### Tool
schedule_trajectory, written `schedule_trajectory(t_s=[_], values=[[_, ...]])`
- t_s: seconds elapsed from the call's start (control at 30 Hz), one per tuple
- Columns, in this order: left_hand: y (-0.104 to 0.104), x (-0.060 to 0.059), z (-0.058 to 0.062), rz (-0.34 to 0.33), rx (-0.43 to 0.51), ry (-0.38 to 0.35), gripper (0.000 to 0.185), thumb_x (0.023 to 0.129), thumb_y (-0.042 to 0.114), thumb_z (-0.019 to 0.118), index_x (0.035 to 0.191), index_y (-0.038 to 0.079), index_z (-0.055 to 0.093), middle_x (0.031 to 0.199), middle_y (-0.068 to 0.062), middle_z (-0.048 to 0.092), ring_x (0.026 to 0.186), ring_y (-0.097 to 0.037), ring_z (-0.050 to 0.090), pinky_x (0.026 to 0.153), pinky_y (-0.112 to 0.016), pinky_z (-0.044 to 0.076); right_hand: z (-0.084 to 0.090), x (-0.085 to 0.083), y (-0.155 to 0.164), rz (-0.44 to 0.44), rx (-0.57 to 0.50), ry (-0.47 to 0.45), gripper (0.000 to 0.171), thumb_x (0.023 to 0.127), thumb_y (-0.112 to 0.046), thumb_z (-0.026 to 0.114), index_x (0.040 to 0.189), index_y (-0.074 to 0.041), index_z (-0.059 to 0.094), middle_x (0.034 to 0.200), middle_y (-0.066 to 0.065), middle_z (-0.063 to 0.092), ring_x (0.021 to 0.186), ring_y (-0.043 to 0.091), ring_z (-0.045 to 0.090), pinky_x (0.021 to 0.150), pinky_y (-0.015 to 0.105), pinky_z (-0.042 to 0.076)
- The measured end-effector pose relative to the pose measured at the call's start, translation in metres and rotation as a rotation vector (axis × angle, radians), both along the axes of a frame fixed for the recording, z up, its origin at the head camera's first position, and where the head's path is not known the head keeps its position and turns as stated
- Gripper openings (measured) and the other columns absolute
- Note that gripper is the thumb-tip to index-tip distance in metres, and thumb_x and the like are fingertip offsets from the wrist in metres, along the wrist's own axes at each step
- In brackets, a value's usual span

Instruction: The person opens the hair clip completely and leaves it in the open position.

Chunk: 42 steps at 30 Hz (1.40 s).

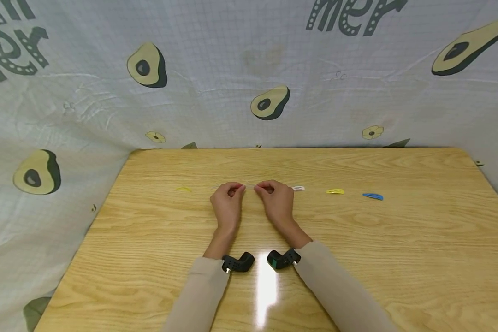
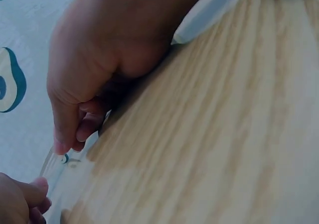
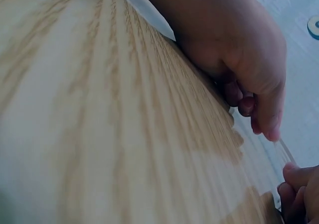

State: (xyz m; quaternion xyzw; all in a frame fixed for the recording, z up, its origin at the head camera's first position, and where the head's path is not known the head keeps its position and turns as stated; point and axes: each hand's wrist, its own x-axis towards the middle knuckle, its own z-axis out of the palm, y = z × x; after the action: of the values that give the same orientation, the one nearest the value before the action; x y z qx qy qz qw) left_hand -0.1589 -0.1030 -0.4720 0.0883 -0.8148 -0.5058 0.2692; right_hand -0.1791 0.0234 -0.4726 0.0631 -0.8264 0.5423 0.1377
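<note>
Both grips pinch: left hand (image 1: 227, 202) and right hand (image 1: 277, 201) hold a thin clear strip (image 1: 249, 186) taut between them, low over the worktop (image 1: 357, 240), so it stays straight.

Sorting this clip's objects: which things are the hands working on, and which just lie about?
In hand: left hand and right hand pinch a thin pale strip.

Lying about: yellow clip, blue clip, pale clip, far-left yellow clip, on the table.

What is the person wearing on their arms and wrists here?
Both arms wear long, plain beige sleeves: left sleeve, right sleeve. A small black camera sits at each cuff: left camera, right camera, which shows a green spot. Both hands are bare.
</note>
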Motion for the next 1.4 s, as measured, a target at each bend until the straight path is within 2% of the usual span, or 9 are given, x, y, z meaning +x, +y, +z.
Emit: schedule_trajectory(t_s=[0.23,0.43,0.6,0.97,1.4], values=[[0.0064,-0.0023,0.0020,0.044,-0.092,-0.028,0.006,0.081,0.003,0.075,0.082,-0.003,0.074,0.074,-0.011,0.064,0.063,-0.019,0.056,0.056,-0.027,0.043,-0.0008,-0.0013,-0.0007,-0.053,0.071,0.028,0.009,0.085,-0.015,0.075,0.085,-0.005,0.076,0.076,0.005,0.070,0.064,0.014,0.065,0.059,0.031,0.051],[0.0092,-0.0030,0.0038,0.074,-0.132,-0.050,0.006,0.080,0.003,0.076,0.081,-0.002,0.075,0.075,-0.011,0.063,0.065,-0.021,0.058,0.058,-0.031,0.046,0.0014,-0.0007,-0.0004,-0.073,0.118,0.056,0.008,0.083,-0.014,0.076,0.083,-0.006,0.077,0.074,0.006,0.066,0.065,0.017,0.062,0.061,0.033,0.048],[0.0090,-0.0032,0.0048,0.075,-0.132,-0.074,0.006,0.080,0.004,0.076,0.082,-0.002,0.075,0.076,-0.011,0.063,0.066,-0.022,0.059,0.058,-0.032,0.048,0.0006,-0.0018,-0.0005,-0.067,0.119,0.052,0.007,0.083,-0.013,0.076,0.083,-0.006,0.077,0.074,0.006,0.065,0.065,0.018,0.061,0.060,0.033,0.048],[0.0073,-0.0032,0.0034,0.106,-0.097,-0.078,0.006,0.078,0.003,0.078,0.080,-0.002,0.076,0.074,-0.012,0.065,0.066,-0.023,0.063,0.058,-0.034,0.051,0.0012,-0.0009,-0.0015,-0.045,0.121,0.024,0.007,0.083,-0.011,0.075,0.083,-0.005,0.077,0.073,0.006,0.064,0.063,0.018,0.059,0.057,0.032,0.048],[0.0072,-0.0034,0.0034,0.121,-0.110,-0.078,0.007,0.078,0.004,0.079,0.081,-0.001,0.076,0.074,-0.011,0.065,0.066,-0.022,0.063,0.058,-0.034,0.051,0.0029,-0.0013,-0.0013,-0.040,0.127,0.013,0.007,0.083,-0.012,0.076,0.084,-0.005,0.077,0.074,0.006,0.065,0.064,0.017,0.061,0.058,0.031,0.049]])
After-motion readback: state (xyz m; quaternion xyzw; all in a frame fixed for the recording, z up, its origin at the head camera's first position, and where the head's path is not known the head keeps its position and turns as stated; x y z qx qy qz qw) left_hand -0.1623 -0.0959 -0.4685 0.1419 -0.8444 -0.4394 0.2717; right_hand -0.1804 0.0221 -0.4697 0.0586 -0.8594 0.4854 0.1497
